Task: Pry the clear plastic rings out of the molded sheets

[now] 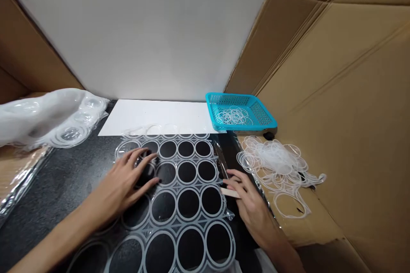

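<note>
A clear plastic sheet (175,188) with rows of round, whitish ring outlines lies on the dark worktop. My left hand (130,177) rests on its upper left part, fingers spread over the rings, holding nothing. At the sheet's right edge, my right hand (248,198) is closed around a flat, cream-coloured stick (229,193). The stick's tip points left, next to the end of a ring row. Part of the stick is hidden inside the hand.
Thin white rings (233,116) lie in a turquoise basket (248,128) at the back right. A tangled heap of translucent ring scraps (278,158) sits on cardboard at right. White paper (160,113) lies behind the sheet; a plastic bundle (48,113) is at left. Cardboard walls (358,94) flank the worktop.
</note>
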A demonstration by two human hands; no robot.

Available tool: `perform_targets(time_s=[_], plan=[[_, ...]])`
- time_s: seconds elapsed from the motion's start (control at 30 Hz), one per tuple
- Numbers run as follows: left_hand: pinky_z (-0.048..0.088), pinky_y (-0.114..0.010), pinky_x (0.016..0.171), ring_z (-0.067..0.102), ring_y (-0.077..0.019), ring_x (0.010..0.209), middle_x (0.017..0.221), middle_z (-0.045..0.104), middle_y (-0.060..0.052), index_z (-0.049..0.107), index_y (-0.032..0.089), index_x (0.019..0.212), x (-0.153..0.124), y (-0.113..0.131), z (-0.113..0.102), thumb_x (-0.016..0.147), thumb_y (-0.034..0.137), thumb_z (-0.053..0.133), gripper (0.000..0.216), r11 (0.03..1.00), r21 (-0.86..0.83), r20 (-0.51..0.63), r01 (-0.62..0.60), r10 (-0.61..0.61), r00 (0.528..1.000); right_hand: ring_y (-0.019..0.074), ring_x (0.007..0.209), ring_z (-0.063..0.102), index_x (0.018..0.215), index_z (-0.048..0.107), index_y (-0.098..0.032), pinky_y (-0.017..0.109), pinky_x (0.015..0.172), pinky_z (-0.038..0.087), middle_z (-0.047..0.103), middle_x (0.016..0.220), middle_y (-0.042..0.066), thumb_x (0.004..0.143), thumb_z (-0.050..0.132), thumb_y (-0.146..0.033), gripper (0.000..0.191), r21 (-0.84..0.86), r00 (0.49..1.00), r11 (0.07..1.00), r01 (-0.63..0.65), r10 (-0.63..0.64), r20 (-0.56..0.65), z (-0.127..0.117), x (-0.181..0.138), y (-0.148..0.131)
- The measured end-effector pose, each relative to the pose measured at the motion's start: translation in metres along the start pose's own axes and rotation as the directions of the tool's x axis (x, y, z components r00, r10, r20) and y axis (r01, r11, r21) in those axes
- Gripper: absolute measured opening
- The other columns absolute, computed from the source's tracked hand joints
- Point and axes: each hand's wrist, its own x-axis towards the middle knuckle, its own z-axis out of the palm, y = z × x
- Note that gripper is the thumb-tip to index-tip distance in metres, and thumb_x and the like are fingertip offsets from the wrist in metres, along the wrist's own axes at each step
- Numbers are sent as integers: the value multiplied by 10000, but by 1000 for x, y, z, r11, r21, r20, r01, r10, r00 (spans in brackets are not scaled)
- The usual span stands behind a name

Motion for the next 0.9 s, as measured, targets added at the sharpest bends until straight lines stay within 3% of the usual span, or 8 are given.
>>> perform_targets(time_s=[0.07,0.13,0.3,0.43,0.6,0.7,0.8,0.9], plan=[[539,-595,1042,587,-361,1272,1440,583,-131,595,266,1407,-11,-16,-7,1018,660,550,555,1000,15,33,25,-25,999,191,1106,749,1353,600,-240,340,930,655,627,1390,118,962,312,24,553,-16,995,999,-46,47,91,7,-9,-16],[564,-544,968,621,-323,1152,1333,620,-119,643,248,1291,-13,-20,-9,1032,643,536,484,999,21,56,42,-43,998,208,1078,754,1375,574,-252,356,880,668,641,1327,112,962,321,15,554,-30,989,998,-51,54,134,15,-13,-32],[572,-457,926,620,-265,1056,1150,650,-83,657,221,1072,-6,-3,-7,1109,479,449,334,997,-10,124,-79,79,989,261,928,751,1146,588,-241,384,694,663,676,1091,88,1079,399,-171,212,-104,993,995,-5,17,113,28,-14,-56],[584,-508,951,633,-304,1105,1201,642,-104,652,221,1069,-27,6,-1,1096,475,471,313,998,37,30,-59,58,998,253,774,719,995,551,-249,365,582,612,665,909,56,1135,330,-334,275,-197,998,979,48,-40,46,36,-18,-62],[598,-491,967,669,-291,1104,1235,627,-98,627,251,1189,-60,6,1,1064,561,518,351,1000,-19,-71,23,-24,997,244,753,706,994,546,-241,332,547,586,649,896,69,1140,295,-428,345,-272,998,961,-45,29,-62,45,-24,-67],[604,-430,937,697,-262,1063,1191,640,-81,634,264,1122,-64,11,-5,1086,521,481,302,994,-97,-1,48,-49,999,246,764,700,969,542,-243,329,554,572,642,912,76,1142,301,-383,327,-286,997,957,-55,36,-69,45,-24,-70],[604,-362,815,749,-237,958,1134,691,-64,595,269,1196,-64,17,-12,1112,500,418,303,978,-166,78,124,-113,991,233,719,695,963,524,-250,321,561,546,636,870,52,1145,279,-314,312,-234,999,971,-42,36,-30,40,-23,-72],[567,-340,702,777,-244,844,985,741,-25,592,272,1154,-65,21,-15,1128,490,378,306,974,-139,175,180,-155,972,209,639,698,1005,525,-251,299,535,510,637,812,18,1144,285,-288,279,-178,997,981,-82,79,-25,34,-25,-73]])
